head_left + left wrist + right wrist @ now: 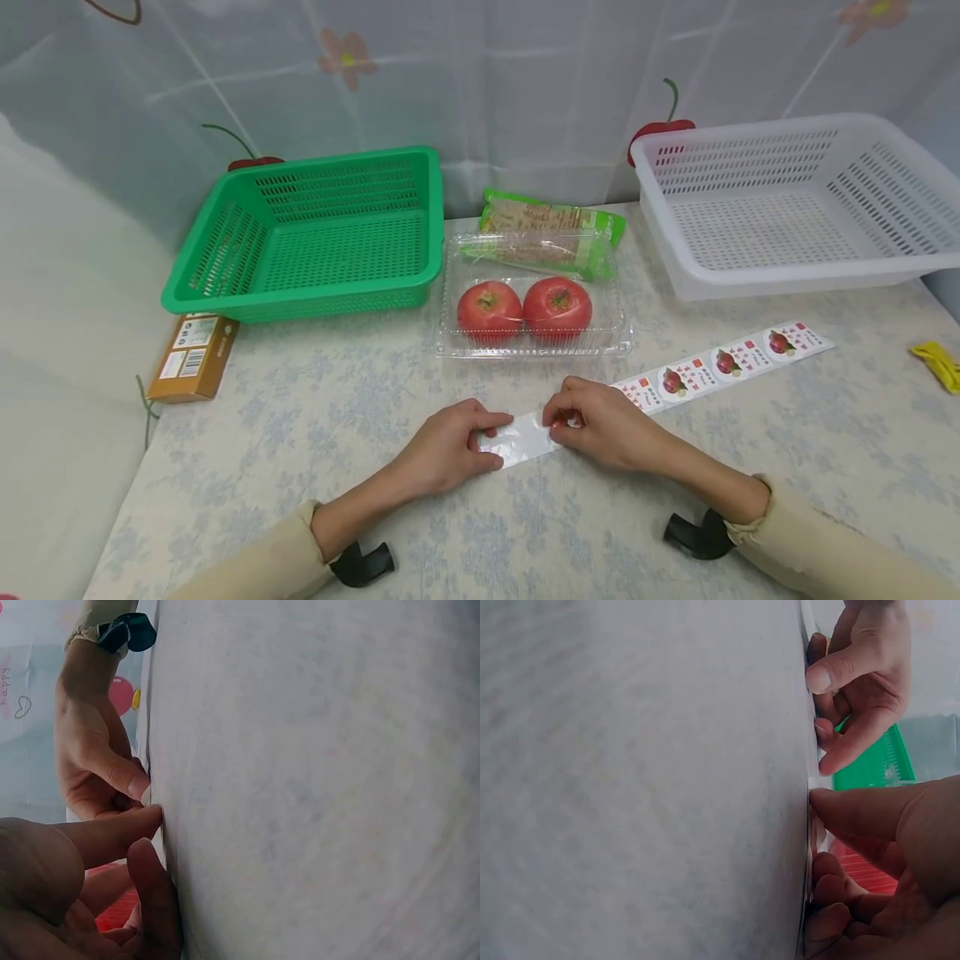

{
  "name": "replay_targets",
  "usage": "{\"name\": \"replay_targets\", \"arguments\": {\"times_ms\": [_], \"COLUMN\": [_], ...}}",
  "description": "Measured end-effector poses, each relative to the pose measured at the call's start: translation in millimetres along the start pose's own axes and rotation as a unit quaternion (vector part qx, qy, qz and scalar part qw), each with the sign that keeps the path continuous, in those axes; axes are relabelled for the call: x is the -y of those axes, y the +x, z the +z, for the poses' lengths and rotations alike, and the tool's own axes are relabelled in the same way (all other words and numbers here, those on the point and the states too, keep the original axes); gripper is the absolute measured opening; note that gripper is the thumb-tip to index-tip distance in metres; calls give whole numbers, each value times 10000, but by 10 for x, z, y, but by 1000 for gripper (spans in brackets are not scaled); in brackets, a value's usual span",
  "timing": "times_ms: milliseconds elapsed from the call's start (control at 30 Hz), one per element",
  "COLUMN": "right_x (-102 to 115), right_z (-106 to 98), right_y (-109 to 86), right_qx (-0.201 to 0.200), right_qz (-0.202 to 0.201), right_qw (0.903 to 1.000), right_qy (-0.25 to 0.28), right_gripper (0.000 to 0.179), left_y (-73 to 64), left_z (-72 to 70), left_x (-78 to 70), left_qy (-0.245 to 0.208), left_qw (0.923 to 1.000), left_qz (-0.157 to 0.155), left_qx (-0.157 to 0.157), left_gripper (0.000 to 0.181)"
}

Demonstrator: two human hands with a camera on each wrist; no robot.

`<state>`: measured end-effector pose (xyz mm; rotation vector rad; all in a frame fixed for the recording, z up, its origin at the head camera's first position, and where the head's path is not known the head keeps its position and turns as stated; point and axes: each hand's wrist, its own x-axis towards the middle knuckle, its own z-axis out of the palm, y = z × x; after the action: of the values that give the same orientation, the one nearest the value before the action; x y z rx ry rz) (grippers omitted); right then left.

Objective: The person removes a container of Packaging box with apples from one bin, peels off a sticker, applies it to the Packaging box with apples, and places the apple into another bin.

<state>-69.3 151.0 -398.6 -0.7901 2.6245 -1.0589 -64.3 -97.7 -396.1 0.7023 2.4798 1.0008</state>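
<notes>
A strip of printed fruit labels (738, 362) lies slantwise on the table, its left end a bare white backing (522, 440). At that end my left hand (444, 448) rests on the strip, thumb and index finger apart at its two edges. My right hand (609, 427) pinches a label at the border between bare backing and printed part; its fingers hide most of that label. In the right wrist view the right fingertips (821, 796) are low against the table. Behind the hands, a clear plastic clamshell box (536, 343) contains two red tomatoes (557, 307).
A green basket (300, 307) stands back left, a white basket (787, 279) back right. An orange-brown box (193, 358) is beside the green basket. Behind the clamshell lies a green-edged packet (543, 215). Something yellow (937, 365) lies at the far right.
</notes>
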Motion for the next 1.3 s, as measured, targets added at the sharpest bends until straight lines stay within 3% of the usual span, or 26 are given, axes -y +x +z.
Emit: {"name": "replay_targets", "arguments": {"times_ms": [467, 833, 1300], "right_x": [-18, 13, 11], "right_z": [-8, -6, -128], "right_y": [-3, 26, -65], "right_qx": [16, -102, -228], "right_qz": [-210, -57, -10], "right_qw": [9996, 9997, 9987], "right_qy": [-176, -235, 458], "right_gripper": [17, 21, 26], "left_y": [16, -3, 5], "left_z": [-11, -12, 7], "left_x": [-1, -10, -4], "left_qy": [15, 0, 1], "left_qw": [9999, 10000, 9999], "left_qz": [-31, -68, -116], "left_qx": [123, 72, 33], "left_gripper": [46, 46, 46]}}
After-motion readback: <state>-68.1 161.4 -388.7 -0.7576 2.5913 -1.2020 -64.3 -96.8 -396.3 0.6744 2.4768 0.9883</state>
